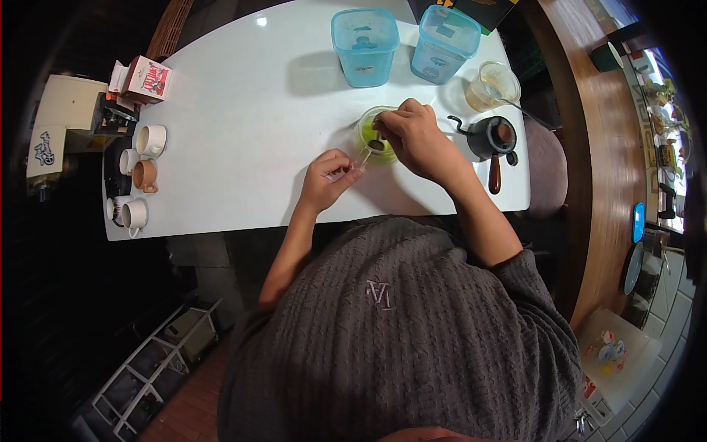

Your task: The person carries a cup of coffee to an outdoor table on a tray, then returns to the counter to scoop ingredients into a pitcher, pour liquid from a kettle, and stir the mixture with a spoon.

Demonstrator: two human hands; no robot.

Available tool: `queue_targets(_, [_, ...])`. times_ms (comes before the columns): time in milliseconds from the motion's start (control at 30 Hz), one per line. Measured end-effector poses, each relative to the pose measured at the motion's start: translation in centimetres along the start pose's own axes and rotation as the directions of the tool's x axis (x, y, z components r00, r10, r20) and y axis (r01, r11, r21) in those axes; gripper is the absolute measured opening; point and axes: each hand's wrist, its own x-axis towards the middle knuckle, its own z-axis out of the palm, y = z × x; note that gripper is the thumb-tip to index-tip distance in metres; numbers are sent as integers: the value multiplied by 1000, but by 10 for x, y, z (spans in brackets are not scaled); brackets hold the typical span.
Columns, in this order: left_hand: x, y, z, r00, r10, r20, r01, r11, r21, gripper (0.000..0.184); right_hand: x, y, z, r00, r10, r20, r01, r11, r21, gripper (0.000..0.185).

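Observation:
In the head view, my left hand (328,178) pinches the thin, pale handle of a small round utensil (375,145), which looks like a strainer with a dark bowl. That utensil sits over a clear round container (366,127) with bright green contents. Above the container, my right hand (417,136) is closed, fingertips together and pointing down at the small utensil. A slim light piece, perhaps a spoon handle, shows just below those fingertips; most of it is hidden by the hand.
Two blue translucent tubs (366,70) (444,62) stand at the back. To the right are a glass jar (492,85) with a spoon and a dark pot (482,138) with a wooden handle. Several cups (152,140) and a red-white box (149,79) line the left edge of the white table (243,132).

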Motion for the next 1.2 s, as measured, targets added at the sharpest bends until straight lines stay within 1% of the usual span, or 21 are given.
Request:
queue_targets(67, [0, 0, 0, 1000, -5, 9, 5, 1000, -28, 13, -1, 1, -1, 1000, 10, 23, -10, 1000, -9, 12])
queue_targets(133, [0, 1, 0, 1000, -7, 13, 8, 1000, -28, 12, -1, 1, -5, 997, 74, -14, -76, 987, -142, 12])
queue_targets(167, [0, 1, 0, 1000, -11, 16, 11, 1000, -27, 12, 0, 2, -5, 997, 75, -15, -76, 986, -145, 12])
queue_targets(267, [0, 0, 0, 1000, -15, 19, 16, 999, -41, 12, 3, 5, 0, 996, 66, -54, -72, 990, -123, 12])
queue_targets(333, [0, -1, -1, 1000, -12, 18, 12, 1000, -24, 12, 3, 4, 5, 999, 41, -20, -40, 999, 21, 14])
queue_targets(367, [0, -2, -1, 1000, -8, 16, 8, 1000, -8, 12, 3, 3, 4, 999, 41, -20, -41, 999, 23, 14])
queue_targets(433, [-1, 0, 0, 1000, -5, 12, 6, 1000, -12, 11, 2, 1, 0, 993, 60, 104, -62, 998, 13, 15])
queue_targets(467, [-1, 1, 0, 1000, -1, 8, 1, 1000, -18, 11, 1, 3, -1, 993, 60, 104, -62, 998, 14, 15])
queue_targets(533, [0, 0, -1, 1000, -1, 12, 1, 1000, -16, 11, 0, 7, -3, 993, 85, 79, -78, 993, -88, 16])
queue_targets(567, [0, -1, 0, 1000, -1, 16, 1, 1000, -15, 11, 1, 7, -4, 993, 85, 79, -78, 993, -88, 16])
queue_targets(633, [0, -1, 1, 1000, 1, 9, -1, 1000, -9, 10, 2, 7, -7, 998, 54, -26, -57, 986, -155, 16])
queue_targets(667, [0, -1, 1, 1000, 3, 2, -3, 1000, -3, 10, 2, 8, -5, 998, 54, -25, -57, 986, -154, 16])
queue_targets(733, [0, -3, 1, 1000, 5, 3, -5, 1000, 0, 9, 3, 10, -1, 1000, 24, -11, -24, 1000, -13, 16])
queue_targets(833, [-1, -2, 1, 1000, 5, 3, -5, 1000, 4, 9, 3, 9, -4, 1000, -10, 24, 10, 1000, 2, 11])
queue_targets(967, [-1, -4, 2, 1000, -1, 0, 1, 1000, -8, 10, 4, 11, -7, 1000, -9, 0, 9, 999, -43, 11])
queue_targets(1033, [-1, -5, 1, 1000, 1, 4, -1, 1000, -1, 10, 5, 12, -6, 1000, 7, -8, -8, 997, -72, 18])
queue_targets(1133, [0, -5, 1, 1000, 2, 4, -2, 1000, 13, 10, 4, 11, 0, 1000, -10, -6, 10, 1000, -17, 15])
queue_targets(1200, [-1, -4, 1, 1000, -2, -1, 2, 1000, 20, 10, 4, 11, -2, 1000, -9, -8, 9, 1000, -29, 13])
